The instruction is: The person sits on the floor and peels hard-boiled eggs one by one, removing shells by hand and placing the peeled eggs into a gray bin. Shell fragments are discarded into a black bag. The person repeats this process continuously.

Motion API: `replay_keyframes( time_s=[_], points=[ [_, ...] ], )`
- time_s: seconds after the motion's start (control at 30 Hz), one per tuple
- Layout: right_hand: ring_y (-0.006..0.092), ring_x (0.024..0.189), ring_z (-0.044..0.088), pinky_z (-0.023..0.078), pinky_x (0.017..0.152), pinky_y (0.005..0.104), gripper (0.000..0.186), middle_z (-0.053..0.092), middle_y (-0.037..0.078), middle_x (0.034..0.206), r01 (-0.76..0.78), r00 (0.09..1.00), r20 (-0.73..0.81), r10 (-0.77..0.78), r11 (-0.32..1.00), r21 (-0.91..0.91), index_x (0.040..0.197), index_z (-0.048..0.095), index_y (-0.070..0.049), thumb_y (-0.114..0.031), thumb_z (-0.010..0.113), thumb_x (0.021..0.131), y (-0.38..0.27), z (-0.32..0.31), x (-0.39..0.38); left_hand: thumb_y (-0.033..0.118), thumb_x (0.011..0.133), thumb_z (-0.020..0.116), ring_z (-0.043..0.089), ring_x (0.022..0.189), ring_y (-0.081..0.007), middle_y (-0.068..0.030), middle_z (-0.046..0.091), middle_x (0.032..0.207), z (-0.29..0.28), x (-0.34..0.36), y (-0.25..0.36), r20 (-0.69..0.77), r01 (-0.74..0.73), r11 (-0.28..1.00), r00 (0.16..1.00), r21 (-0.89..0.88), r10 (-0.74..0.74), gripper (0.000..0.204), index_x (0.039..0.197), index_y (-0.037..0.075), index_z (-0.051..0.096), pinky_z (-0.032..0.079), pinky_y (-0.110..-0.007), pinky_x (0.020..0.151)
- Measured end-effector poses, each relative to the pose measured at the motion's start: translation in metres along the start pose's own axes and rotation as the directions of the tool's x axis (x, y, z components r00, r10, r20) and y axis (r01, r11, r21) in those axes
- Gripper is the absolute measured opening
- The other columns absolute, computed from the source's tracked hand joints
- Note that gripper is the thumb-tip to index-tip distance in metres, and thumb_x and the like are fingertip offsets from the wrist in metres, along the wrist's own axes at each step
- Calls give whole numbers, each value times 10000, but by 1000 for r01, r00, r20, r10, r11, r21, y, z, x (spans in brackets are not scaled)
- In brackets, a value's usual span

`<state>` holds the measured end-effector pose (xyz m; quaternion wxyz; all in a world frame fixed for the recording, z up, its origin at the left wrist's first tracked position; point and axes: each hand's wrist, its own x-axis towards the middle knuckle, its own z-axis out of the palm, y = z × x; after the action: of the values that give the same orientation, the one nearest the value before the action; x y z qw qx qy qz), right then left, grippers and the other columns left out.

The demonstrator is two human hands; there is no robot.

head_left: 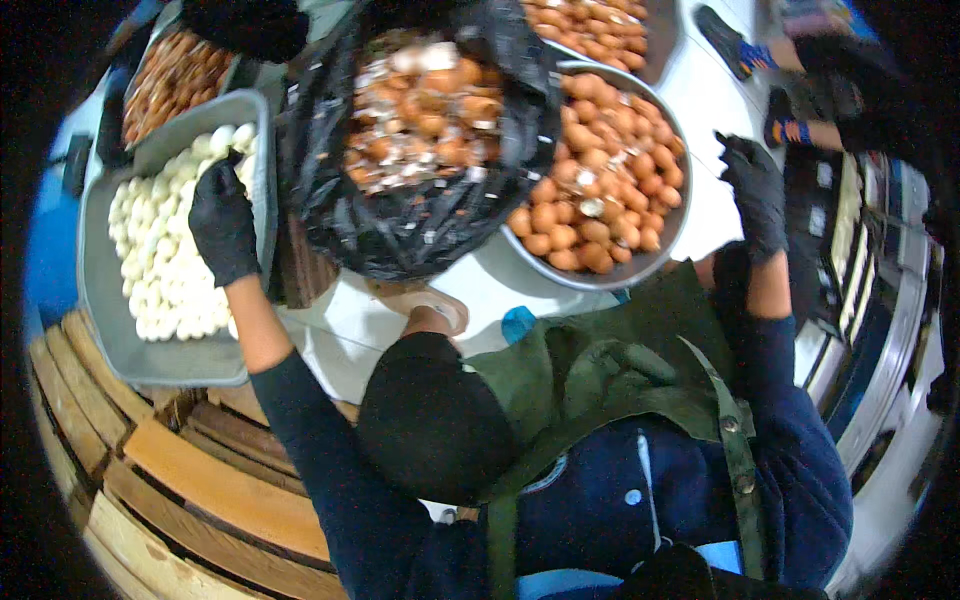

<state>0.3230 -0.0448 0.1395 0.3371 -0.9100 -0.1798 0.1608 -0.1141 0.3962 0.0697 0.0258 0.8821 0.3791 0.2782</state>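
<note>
My left hand [222,222], in a black glove, is over the right side of a grey tub [160,368] filled with peeled white eggs [165,250]. Its fingers are partly curled with the tips apart, and I see nothing held in them. My right hand [755,190], also gloved in black, hangs in the air to the right of a round metal bowl [590,284]. The fingers there are bent but spread, with nothing visible between them. Brown unpeeled eggs [600,170] heap up in the bowl, a few bits of shell among them.
Between tub and bowl stands a black plastic bag [420,235] holding broken brown eggshells [425,120]. More brown eggs [175,85] lie in a container at the far left, others [590,30] behind the bowl. Wooden slats [220,480] lie at lower left. Another person's feet [735,45] show upper right.
</note>
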Motion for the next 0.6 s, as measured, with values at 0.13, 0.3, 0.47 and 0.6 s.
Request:
replay_keyframes(
  time_s=[0.13, 0.3, 0.47, 0.6],
  points=[
    [285, 838, 640, 505, 767, 374, 256, 664, 136, 942, 291, 950, 184, -253, 930, -223, 1031, 659, -86, -164, 618, 791, 56, 12, 7, 65, 844, 575, 620, 787, -313, -136, 648, 904, -64, 6, 138, 294, -217, 976, 931, -28, 215, 201, 1034, 75, 639, 483, -370, 684],
    [347, 892, 627, 502, 798, 419, 265, 642, 188, 933, 510, 787, 562, -256, 783, -357, 1026, 632, -85, -230, 610, 807, 146, 135, -11, -8, 829, 563, 598, 1046, -281, -163, 628, 1107, -137, 0, 263, 188, -58, 866, 967, -497, 173, 343, 1172, 0, 553, 452, -343, 905],
    [375, 988, 587, 485, 863, 437, 409, 586, 224, 1051, 292, 896, 414, -158, 914, -283, 1102, 605, -77, -322, 678, 783, 173, 196, -33, -76, 806, 584, 634, 945, -210, -106, 647, 1056, -178, -51, 329, 316, 165, 759, 947, -630, 57, 359, 1137, 60, 619, 483, -305, 854],
    [369, 928, 626, 509, 826, 419, 456, 652, 221, 962, 353, 860, 488, -149, 864, -359, 992, 656, -51, -414, 711, 721, 175, 173, -17, 44, 900, 565, 604, 964, -150, -96, 643, 1101, -146, -72, 361, 383, 361, 493, 922, -792, -59, 234, 1120, -4, 628, 481, -267, 854]
  ],
)
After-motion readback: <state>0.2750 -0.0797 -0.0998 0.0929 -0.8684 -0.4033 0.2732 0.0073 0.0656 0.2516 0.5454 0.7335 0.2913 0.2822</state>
